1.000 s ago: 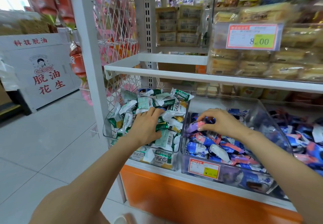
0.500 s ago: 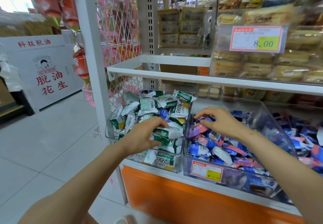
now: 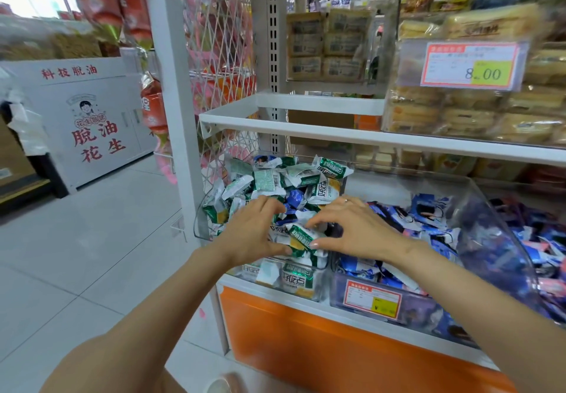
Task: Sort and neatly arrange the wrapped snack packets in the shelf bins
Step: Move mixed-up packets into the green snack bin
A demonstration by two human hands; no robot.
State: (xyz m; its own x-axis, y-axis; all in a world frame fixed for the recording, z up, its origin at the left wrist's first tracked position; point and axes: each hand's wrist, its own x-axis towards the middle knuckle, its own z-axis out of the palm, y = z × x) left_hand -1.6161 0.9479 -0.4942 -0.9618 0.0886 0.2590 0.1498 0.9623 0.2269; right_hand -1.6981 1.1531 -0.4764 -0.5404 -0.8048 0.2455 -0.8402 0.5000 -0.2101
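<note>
Head view, largest first: what fills it?

— The shelf unit (image 3: 306,135). On its lower deck two clear bins stand side by side, the green bin (image 3: 199,227) on the left and the blue bin (image 3: 496,239) on the right, so each kind of snack keeps its own place.

— And the hands?

— Both reach into the green bin. The left hand (image 3: 254,233) and right hand (image 3: 355,230) face each other, fingers bent and thumbs underneath, clamped on one green packet (image 3: 301,236) near the bin's front, probably to square it with the heap.

— Anything astray?

— A blue packet (image 3: 295,198) lies among the green ones, just behind the hands. It likely belongs next door.
</note>
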